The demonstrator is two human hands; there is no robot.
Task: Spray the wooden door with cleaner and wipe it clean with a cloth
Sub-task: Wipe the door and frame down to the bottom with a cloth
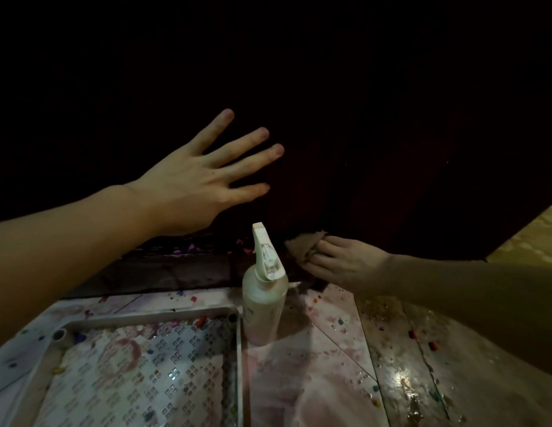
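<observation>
The dark wooden door (376, 134) fills the upper part of the view, dim and almost black. My left hand (200, 180) is spread flat against it, fingers straight and apart. Low down at the door's bottom edge, my right hand (339, 260) holds a crumpled beige cloth (302, 245) against the wood. A white spray bottle (264, 291) stands upright on the floor between my two arms, just left of the right hand, its nozzle pointing up and away; neither hand touches it.
A pale plastic tray (151, 315) with a perforated bottom lies on the floor at the lower left, touching the bottle's base. The tiled floor (392, 349) is stained and strewn with small coloured bits. A lighter floor strip (533, 238) shows past the door's right edge.
</observation>
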